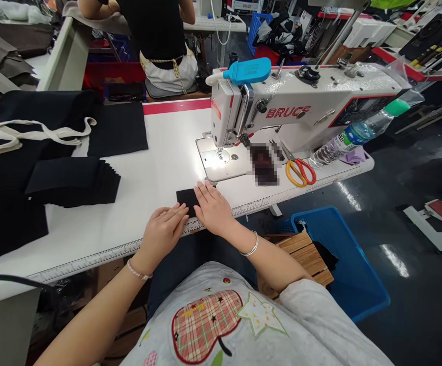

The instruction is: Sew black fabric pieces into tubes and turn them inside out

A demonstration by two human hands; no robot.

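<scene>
Black cloth, one small rectangular piece [185,196], lies flat at the table's front edge, just in front of the sewing machine's metal plate and beneath both hands. The right hand [213,207] rests palm down on its right part, the fingers straight and lightly parted, pressing on the cloth rather than gripping it. The left hand [163,223] sets its extended fingertips on the near left part; its fingers lie close together, and whether the thumb pinches the edge I cannot tell. The hands are near each other, with a strip of the piece showing between them.

One white sewing machine [293,101] stands on the white table [167,152], and one blue-handled brush [249,71] lies on top of its head. To its front right are one pair of scissors [292,158], with one yellow and one red handle loop, and one tilted bottle [348,137] with a green cap. On the left sits one stack of folded black pieces [71,180], its layers too tight to count. Beside the stool, one blue bin [361,254] stands on the floor. One other person [152,30] sits beyond the table.
</scene>
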